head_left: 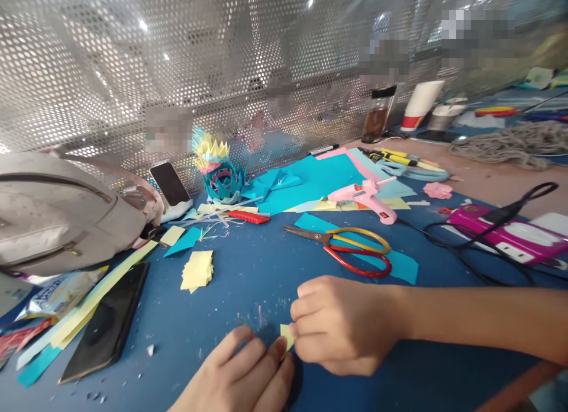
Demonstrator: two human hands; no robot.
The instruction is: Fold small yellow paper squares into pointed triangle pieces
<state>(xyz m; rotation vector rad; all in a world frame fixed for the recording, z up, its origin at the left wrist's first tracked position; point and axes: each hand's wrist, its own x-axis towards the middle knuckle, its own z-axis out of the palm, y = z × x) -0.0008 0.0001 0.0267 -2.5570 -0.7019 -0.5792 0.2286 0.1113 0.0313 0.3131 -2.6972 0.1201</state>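
Observation:
Between my two hands, low in the head view, is a small piece of yellow paper point(286, 336). My left hand point(246, 370) pinches its lower left side with fingers pressed together. From the right, my right hand point(339, 326) closes its curled fingers on the other edge. Most of the paper is hidden by my fingers. A stack of yellow paper squares point(197, 270) lies to the left, beyond my left hand. Scissors point(341, 246) with one yellow and one red handle rest just beyond my right hand, partly over a blue paper strip point(402, 267).
A pink glue gun point(366, 198) lies on blue sheets point(317, 178), its cord running to a magenta power strip point(506, 231). A red cutter point(248, 216) and a folded-paper model point(222, 175) stand near the perforated screen point(248, 57). A phone point(109, 323) and a bag point(66, 211) are at left.

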